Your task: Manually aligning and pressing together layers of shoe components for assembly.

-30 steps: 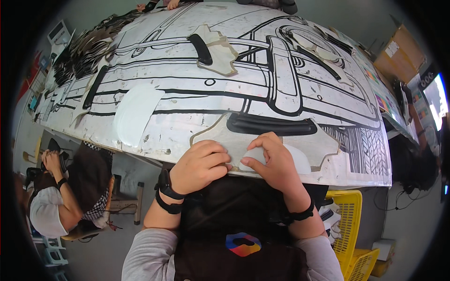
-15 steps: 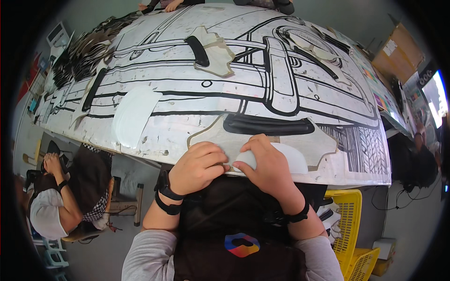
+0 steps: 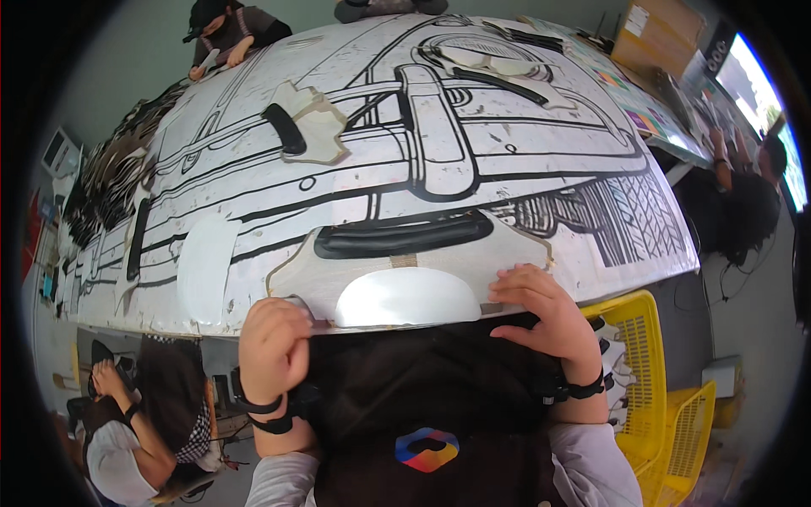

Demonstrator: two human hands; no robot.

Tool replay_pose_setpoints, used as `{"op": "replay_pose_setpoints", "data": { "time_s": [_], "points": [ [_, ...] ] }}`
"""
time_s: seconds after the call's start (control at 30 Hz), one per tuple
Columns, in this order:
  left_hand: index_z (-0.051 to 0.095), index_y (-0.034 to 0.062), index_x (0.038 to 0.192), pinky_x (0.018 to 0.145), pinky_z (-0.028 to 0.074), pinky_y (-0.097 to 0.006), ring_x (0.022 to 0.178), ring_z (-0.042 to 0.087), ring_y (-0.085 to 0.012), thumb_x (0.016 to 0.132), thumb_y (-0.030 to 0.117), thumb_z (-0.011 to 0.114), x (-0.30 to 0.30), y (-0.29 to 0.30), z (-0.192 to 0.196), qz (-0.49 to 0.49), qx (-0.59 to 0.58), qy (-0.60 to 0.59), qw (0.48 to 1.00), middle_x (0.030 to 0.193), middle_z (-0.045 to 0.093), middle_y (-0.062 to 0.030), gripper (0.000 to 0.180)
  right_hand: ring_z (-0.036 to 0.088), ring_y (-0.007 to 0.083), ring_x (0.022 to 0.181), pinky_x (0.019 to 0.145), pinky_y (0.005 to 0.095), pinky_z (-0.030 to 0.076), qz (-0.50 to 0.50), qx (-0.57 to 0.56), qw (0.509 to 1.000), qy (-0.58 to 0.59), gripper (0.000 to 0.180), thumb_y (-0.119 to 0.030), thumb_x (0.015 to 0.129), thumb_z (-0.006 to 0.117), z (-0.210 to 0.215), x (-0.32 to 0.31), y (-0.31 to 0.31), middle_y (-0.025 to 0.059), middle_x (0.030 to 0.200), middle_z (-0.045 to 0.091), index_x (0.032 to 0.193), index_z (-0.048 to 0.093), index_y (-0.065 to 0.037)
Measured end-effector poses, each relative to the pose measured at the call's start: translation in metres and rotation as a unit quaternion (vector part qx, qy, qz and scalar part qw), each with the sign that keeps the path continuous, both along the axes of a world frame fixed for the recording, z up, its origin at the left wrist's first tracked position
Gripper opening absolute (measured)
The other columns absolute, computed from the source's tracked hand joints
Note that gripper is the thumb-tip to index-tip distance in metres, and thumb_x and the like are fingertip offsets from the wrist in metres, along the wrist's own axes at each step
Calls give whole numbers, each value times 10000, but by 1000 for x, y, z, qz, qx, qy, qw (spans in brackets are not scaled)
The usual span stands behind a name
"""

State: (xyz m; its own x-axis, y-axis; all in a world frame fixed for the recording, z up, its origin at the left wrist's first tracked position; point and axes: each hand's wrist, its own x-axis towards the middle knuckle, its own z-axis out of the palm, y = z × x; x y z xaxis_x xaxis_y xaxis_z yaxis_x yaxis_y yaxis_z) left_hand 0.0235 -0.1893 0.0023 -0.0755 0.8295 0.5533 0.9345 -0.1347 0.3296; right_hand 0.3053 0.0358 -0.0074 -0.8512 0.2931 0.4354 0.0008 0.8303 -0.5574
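A beige flat panel [image 3: 291, 275] with an irregular outline lies at the table's near edge, and a puffy black strip [image 3: 405, 235] runs along its far part. On its near part rests a smooth white half-round piece [image 3: 408, 297], straight side toward me. My left hand [image 3: 274, 346] is closed at the panel's near left corner, fingers curled over the edge; its thumb is partly hidden. At the right corner my right hand [image 3: 545, 317] is open, thumb and fingers apart, fingertips touching the panel's edge. Neither hand touches the white piece.
A similar beige panel with a black strip [image 3: 285, 129] lies farther off, and a white sheet [image 3: 205, 262] is left. Dark pieces [image 3: 114, 182] are heaped far left. Yellow baskets [image 3: 638, 372] stand below right. Other people [image 3: 241, 38] are around the table [image 3: 355, 198].
Both hands have let go of the white half-round piece and moved apart to the panel's two near corners. The white piece now lies flat. The view has shifted to the right.
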Motion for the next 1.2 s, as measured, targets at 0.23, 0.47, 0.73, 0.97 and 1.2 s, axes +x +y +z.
{"op": "replay_pose_setpoints", "data": {
  "time_s": [0.23,0.47,0.73,0.97,1.2],
  "points": [
    [590,46,1104,890,440,-399,1013,561,-292,710,100,678,83,87,4,-181,-47,9,982,1071,595,-96,406,572,259,1004,892,395,444,-28,98,995,12,317,-112,639,751,-17,-2,1,58,1004,616,931,632,-82],
    [513,60,1209,1038,327,-428,1156,466,-297,762,160,664,81,110,-25,-211,-102,27,972,1198,517,-123,482,612,222,935,824,366,483,-58,157,985,44,227,-152,658,738,-27,0,-1,31,932,641,860,656,-92],
    [574,99,1063,952,327,-433,1031,468,-305,813,156,594,79,111,-14,-158,-86,-76,981,1050,523,-99,257,626,208,909,800,351,492,-51,148,986,61,211,-158,659,740,-28,-1,4,25,898,644,837,658,-79],
    [591,138,1005,913,310,-392,1020,463,-277,823,196,599,89,113,-18,-88,-58,-15,994,1014,522,-67,191,624,199,911,791,341,486,-48,155,985,65,196,-167,673,738,-31,0,3,22,895,642,830,660,-81],
    [602,173,1018,920,296,-398,1027,461,-260,822,215,607,90,114,-20,-78,-69,17,994,1010,524,-48,201,620,195,922,787,335,481,-46,157,984,65,175,-180,697,724,-31,2,4,20,903,643,828,660,-83]
  ]
}}
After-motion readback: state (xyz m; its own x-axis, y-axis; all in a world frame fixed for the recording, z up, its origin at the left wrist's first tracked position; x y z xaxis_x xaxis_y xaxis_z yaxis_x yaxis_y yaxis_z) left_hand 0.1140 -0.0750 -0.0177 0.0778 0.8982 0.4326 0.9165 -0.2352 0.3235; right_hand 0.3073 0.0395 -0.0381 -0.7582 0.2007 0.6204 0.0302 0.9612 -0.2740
